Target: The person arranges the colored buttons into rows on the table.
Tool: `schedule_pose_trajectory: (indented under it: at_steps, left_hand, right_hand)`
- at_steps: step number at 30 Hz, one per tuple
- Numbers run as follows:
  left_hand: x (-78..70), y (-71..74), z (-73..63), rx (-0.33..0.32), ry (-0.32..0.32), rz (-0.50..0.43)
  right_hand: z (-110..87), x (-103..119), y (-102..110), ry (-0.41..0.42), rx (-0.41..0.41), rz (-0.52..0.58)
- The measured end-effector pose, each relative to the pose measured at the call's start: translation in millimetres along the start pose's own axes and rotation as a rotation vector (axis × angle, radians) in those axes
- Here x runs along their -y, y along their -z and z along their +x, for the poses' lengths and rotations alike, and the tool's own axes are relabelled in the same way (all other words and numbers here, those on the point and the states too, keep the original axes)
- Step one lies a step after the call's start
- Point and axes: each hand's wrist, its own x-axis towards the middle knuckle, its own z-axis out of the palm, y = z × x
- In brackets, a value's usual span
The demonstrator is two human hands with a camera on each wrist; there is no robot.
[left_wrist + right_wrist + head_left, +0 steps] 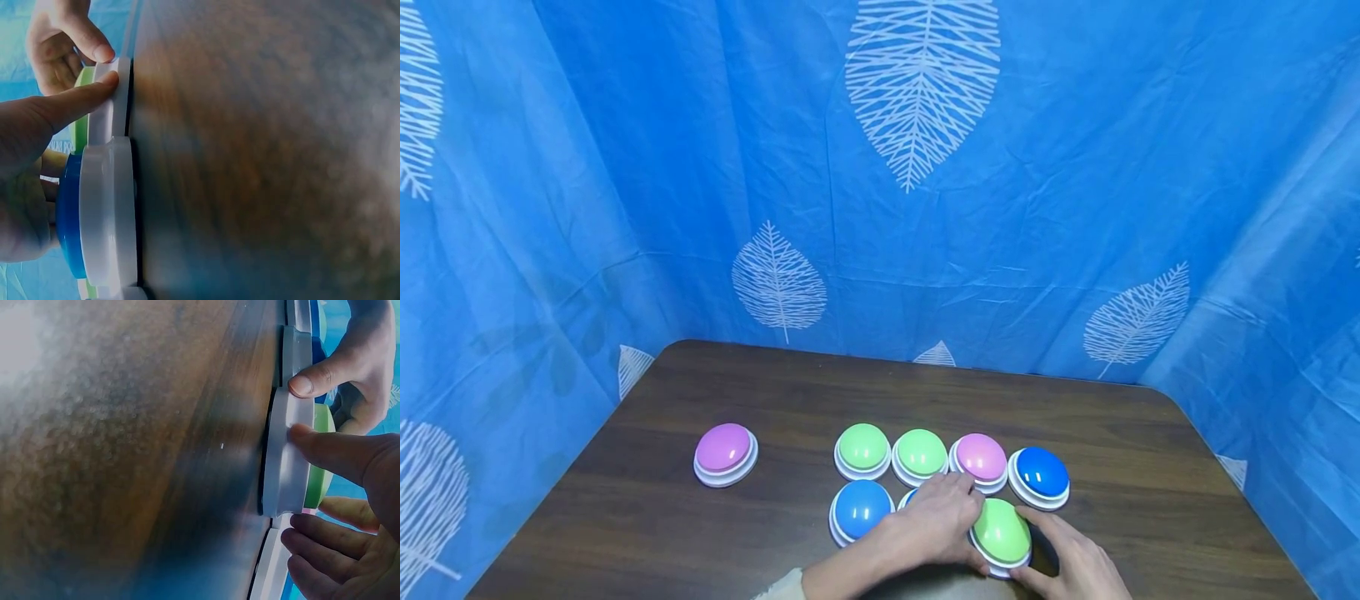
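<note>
A green push button [1002, 531] with a domed top and white base sits in the front row, between my two hands. My right hand [1067, 557] grips its right side, thumb at the near edge and index finger at the far edge. From the left, my left hand [936, 521] holds the same button, its thumb [94, 94] pressed to the white base. Beneath that hand a dark blue button [72, 215] is mostly hidden in the head view. To its left lies a lighter blue button [861, 510].
Behind stand two green buttons [862, 447], a pink button [981, 458] and a dark blue button [1042, 475] in a row. Another pink button [725, 452] lies apart at the left. Blue leaf-print curtains [917, 275] surround the brown wooden table [790, 392].
</note>
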Motion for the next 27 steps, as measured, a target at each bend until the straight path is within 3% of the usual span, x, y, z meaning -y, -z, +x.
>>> schedule_pose_trajectory:
  at_steps: [11, 17, 23, 27]
  left_hand:
    - [5.0, 1.4, -1.7, 0.006, -0.011, -0.006]
    - [6.3, 4.5, -5.2, -0.003, -0.001, -0.039]
    - [9.1, 7.1, -10.7, -0.041, -0.009, -0.067]
    - [12.5, 11.6, -16.3, -0.054, 0.0, -0.09]
  right_hand:
    - [1.4, 2, 1, 0.016, 0.023, -0.003]
    - [1.3, 3, 3, 0.007, 0.073, 0.0]
    - [1.5, 10, 7, 0.014, 0.081, 0.012]
    - [0.9, 16, 8, 0.142, -0.017, -0.001]
